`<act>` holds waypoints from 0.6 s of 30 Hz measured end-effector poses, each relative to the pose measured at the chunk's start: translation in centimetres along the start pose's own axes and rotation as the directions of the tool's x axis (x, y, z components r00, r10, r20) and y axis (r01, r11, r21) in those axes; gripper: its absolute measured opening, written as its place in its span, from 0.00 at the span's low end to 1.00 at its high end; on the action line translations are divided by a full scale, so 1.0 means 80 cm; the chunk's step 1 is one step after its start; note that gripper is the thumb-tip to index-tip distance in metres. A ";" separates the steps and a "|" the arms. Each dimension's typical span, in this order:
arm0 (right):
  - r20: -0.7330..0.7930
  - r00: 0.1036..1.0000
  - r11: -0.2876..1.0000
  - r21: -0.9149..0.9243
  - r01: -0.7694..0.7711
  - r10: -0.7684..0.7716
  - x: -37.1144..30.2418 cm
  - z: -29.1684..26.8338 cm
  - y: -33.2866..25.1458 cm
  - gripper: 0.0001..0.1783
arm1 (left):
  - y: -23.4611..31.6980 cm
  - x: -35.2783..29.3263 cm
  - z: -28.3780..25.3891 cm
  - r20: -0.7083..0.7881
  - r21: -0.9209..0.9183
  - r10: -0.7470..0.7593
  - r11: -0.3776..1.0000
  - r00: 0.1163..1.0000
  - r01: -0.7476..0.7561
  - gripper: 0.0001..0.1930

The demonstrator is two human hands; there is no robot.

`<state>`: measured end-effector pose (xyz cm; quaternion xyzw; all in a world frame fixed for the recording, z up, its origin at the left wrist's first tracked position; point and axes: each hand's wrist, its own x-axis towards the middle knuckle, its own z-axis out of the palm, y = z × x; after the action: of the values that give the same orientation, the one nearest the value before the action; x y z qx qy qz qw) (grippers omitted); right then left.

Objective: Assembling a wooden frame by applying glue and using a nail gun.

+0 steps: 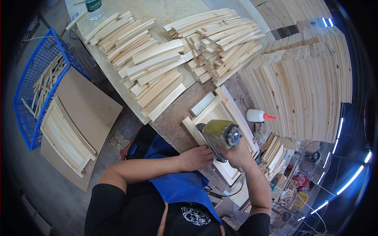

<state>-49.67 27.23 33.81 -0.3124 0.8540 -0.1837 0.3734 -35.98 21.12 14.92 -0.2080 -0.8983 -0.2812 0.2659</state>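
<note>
Olive-yellow nail gun (220, 132) sits over the wooden frame (232, 112), which lies at the near end of the bench (172, 133), slantwise, one corner toward the bench's near edge. R hand (237, 152) is wrapped round the gun's handle, fingers closed on it, though partly hidden behind the gun body. L hand (197, 158) is at the frame's near side, fingers bent, tips just beside the gun's dark lower part — can't tell if they grip the rail or only rest there.

Pale block (202, 103) lies just beside the frame's far end. White glue bottle (255, 115) w/ red cap is on its side near the bench's R edge, nozzle pointing R.

Farther up the bench: slats (157, 63) in rows along the L edge, plus a bigger slat pile (224, 39) toward the R edge. Clear water bottle (93, 11) stands by the far L corner. Tall panel stack (295, 86) rises on the R side.

Off the bench's L edge — blue crate (29, 92) w/ thin sticks (47, 83) inside; next to it a brown board (92, 98) carries another framed panel (69, 133), near the board's L edge.
</note>
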 end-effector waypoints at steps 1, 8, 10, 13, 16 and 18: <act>-0.040 0.997 0.998 0.009 0.065 -0.064 -0.004 0.000 -0.002 0.20 | -0.001 0.000 0.001 -0.007 -0.002 0.011 1.000 1.000 -0.011 0.14; -0.030 0.991 0.991 -0.004 0.133 -0.133 -0.007 0.009 0.018 0.16 | 0.001 -0.005 0.006 -0.030 0.023 0.050 0.999 0.998 -0.049 0.15; -0.030 0.990 0.990 -0.040 0.133 -0.134 -0.006 0.009 0.018 0.16 | 0.001 -0.004 0.005 -0.036 0.037 0.050 0.998 0.998 -0.049 0.15; -0.032 0.994 0.993 -0.048 0.107 -0.108 -0.005 0.010 0.018 0.16 | 0.000 -0.005 0.003 -0.025 0.037 0.058 0.998 0.998 -0.057 0.15; -0.031 0.998 0.998 -0.032 0.057 -0.058 -0.012 0.010 0.019 0.17 | -0.002 -0.004 0.002 -0.001 0.025 0.069 0.997 0.998 -0.069 0.16; -0.087 0.992 0.996 0.009 0.093 -0.092 -0.026 0.005 0.017 0.17 | -0.003 -0.002 0.001 0.014 -0.004 0.075 0.997 0.997 -0.074 0.16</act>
<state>-48.80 29.64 33.88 -0.3409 0.8528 -0.2195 0.3291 -35.99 20.96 14.63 -0.2438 -0.8913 -0.2711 0.2694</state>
